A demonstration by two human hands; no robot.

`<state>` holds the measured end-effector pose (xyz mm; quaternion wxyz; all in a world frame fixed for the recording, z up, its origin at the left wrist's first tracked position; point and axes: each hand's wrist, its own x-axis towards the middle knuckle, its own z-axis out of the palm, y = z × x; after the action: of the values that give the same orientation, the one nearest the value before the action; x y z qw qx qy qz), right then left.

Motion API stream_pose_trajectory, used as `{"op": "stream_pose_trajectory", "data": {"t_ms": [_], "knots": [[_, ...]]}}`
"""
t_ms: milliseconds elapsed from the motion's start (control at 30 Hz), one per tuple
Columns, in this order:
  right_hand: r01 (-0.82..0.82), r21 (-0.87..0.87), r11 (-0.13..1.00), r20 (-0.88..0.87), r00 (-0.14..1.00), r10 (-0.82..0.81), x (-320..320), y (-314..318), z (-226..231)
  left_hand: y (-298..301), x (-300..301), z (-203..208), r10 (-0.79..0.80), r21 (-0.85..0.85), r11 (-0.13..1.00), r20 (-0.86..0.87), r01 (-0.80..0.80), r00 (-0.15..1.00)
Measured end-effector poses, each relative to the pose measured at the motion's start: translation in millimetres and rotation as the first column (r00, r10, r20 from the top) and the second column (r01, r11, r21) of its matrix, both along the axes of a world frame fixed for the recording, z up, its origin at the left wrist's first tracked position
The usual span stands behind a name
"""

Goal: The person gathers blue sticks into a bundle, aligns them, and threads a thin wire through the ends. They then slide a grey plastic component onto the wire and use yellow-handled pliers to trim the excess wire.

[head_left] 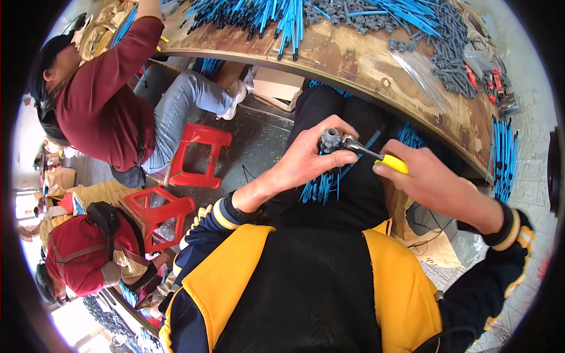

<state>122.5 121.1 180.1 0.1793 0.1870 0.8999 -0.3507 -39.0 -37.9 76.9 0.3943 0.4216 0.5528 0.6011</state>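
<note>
Above my lap, my left hand (306,154) is closed around a grey ribbed plastic fitting (331,140), whose hollow round end faces up. My right hand (428,176) grips yellow-handled pliers (393,163), with the metal head against or close beside the fitting. The jaws are partly hidden by my left fingers, so what they bite on cannot be made out. Thin blue rods (321,187) stick out below my left hand; whether that hand holds them or they rest on my lap is unclear.
A wooden bench (353,62) ahead carries blue black-tipped rods (253,17), piled grey fittings (453,65) and clear thin strips (421,79). More blue rods (505,159) stand at the right wall. Red stools (200,154) and two people, one in a maroon sleeve (112,76), are left.
</note>
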Motion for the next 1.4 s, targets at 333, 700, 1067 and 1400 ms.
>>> {"op": "stream_pose_trajectory", "data": {"t_ms": [333,700,1067,1400], "knots": [[0.299,-0.446,0.844,0.088,0.953,-0.291,24.3,12.1,-42.3,-6.8,-2.2,-48.1,0.087,0.104,0.988,0.258,-0.117,0.962],[-0.144,-0.090,0.985,-0.517,0.852,0.077,30.0,11.3,-74.7,0.1,-0.7,-17.6,-0.120,-0.005,0.993,0.063,0.121,0.991],[0.152,-0.466,0.872,0.201,0.978,-0.064,10.5,22.8,-20.8,4.8,1.8,-13.2,-0.202,-0.034,0.977,0.165,0.211,0.965],[0.068,-0.391,0.918,-0.090,0.990,-0.112,31.6,-0.5,-59.0,1.5,-6.0,-25.0,-0.176,0.007,0.984,0.078,0.176,0.981]]}}
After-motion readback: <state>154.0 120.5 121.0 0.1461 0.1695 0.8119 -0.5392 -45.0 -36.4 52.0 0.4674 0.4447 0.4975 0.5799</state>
